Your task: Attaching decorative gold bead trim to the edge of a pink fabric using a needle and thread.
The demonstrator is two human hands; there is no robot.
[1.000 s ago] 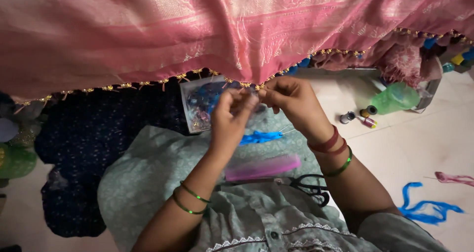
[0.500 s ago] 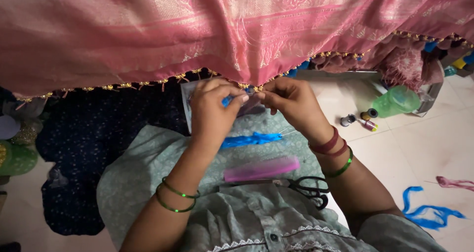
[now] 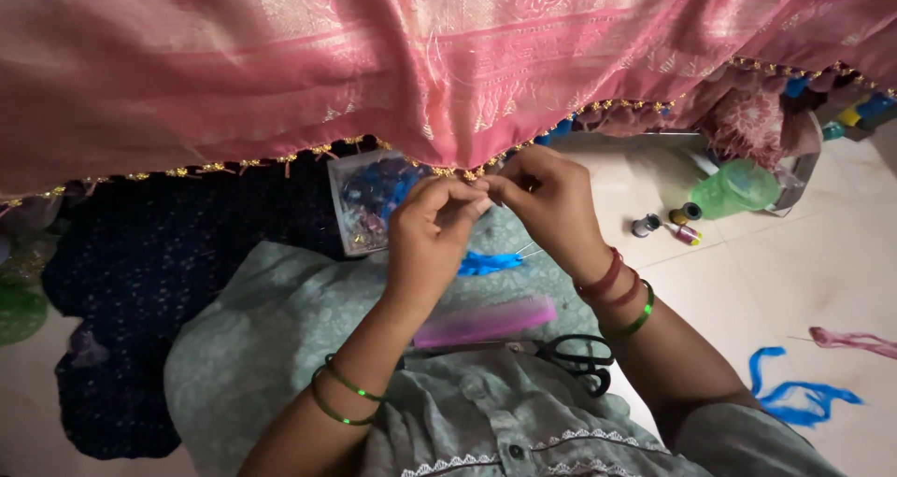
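Up close, the left hand (image 3: 432, 239) and right hand (image 3: 551, 206) meet fingertip to fingertip at the beaded hem of the pink sari (image 3: 448, 66), each grip pinched shut, seemingly on blue thread (image 3: 488, 263); scissors (image 3: 575, 357) rest on the lap.

Your left hand (image 3: 430, 239) & right hand (image 3: 551, 206) meet fingertip to fingertip at the beaded hem of the pink cloth (image 3: 420, 56), pinching it. Blue thread (image 3: 491, 264) hangs just below your fingers. Pink comb (image 3: 486, 321) & black scissors (image 3: 570, 355) lie on your lap, nearer you. Thread spools (image 3: 665, 223) sit right of your right hand; clear bead box (image 3: 369, 201) left of your left.
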